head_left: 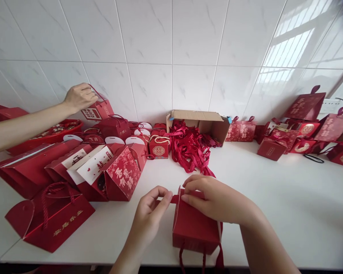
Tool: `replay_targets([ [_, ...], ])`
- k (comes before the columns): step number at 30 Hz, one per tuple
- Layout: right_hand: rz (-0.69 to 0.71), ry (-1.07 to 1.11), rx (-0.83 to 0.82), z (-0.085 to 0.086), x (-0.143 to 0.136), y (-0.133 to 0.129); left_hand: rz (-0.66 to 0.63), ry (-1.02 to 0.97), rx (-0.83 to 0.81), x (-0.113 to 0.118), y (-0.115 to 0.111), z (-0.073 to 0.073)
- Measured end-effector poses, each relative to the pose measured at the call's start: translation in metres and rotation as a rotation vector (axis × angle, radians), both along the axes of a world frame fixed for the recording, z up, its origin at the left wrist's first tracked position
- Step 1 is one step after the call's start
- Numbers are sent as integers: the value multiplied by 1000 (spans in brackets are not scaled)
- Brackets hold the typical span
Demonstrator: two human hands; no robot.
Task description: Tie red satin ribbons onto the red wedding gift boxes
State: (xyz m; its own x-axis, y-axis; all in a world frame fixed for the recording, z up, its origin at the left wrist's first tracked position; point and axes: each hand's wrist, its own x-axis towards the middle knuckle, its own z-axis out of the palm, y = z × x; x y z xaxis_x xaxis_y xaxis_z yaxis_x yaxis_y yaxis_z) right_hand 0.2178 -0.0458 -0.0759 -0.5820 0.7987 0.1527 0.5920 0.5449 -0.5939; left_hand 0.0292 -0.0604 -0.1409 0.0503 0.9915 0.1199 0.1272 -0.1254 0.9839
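In front of me a red gift box [197,228] sits on the white counter, its rope handles and a ribbon end hanging over the front edge. At its left side, my left hand [153,211] pinches a short red ribbon [174,199] between thumb and forefinger. My right hand [214,198] lies over the top of the box, thumb on the upper face and fingers bent at the far left flap, steadying it. The far side of the box is hidden behind that hand. Beyond it, loose red ribbons [190,152] spill from a cardboard box [198,115].
Another person's hand [80,99] lifts a small red box [101,110] by its cord. Several gift boxes [122,173] stand at left, near an open roped box [60,220] and a red tray [74,125]. More finished-looking boxes [274,148] are stacked at right. A tiled wall [148,34] rises behind.
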Motion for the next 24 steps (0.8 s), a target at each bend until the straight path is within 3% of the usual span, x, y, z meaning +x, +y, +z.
replay_targets([
  [3, -167, 213, 29, -12, 17, -14, 183, 260, 59, -25, -2, -15],
  [5, -299, 439, 62, -30, 32, -30, 350, 497, 129, -49, -7, -31],
  [7, -335, 654, 53, -55, 46, -47, 442, 673, 139, -72, -15, -48],
  [10, -431, 759, -100, -92, 53, -62, 526, 772, 213, -88, -22, -64],
  [12, -440, 739, -266, -107, 50, -64, 553, 694, 282, -81, -21, -63],
  [15, -399, 741, -423, -114, 42, -61, 419, 419, 232, -51, -12, -50],
  [19, -347, 829, -385, -114, 40, -62, 113, 162, 8, -13, 2, -30],
  [24, -326, 810, -401, -115, 43, -70, -124, -9, -130, 0, 6, -21],
])
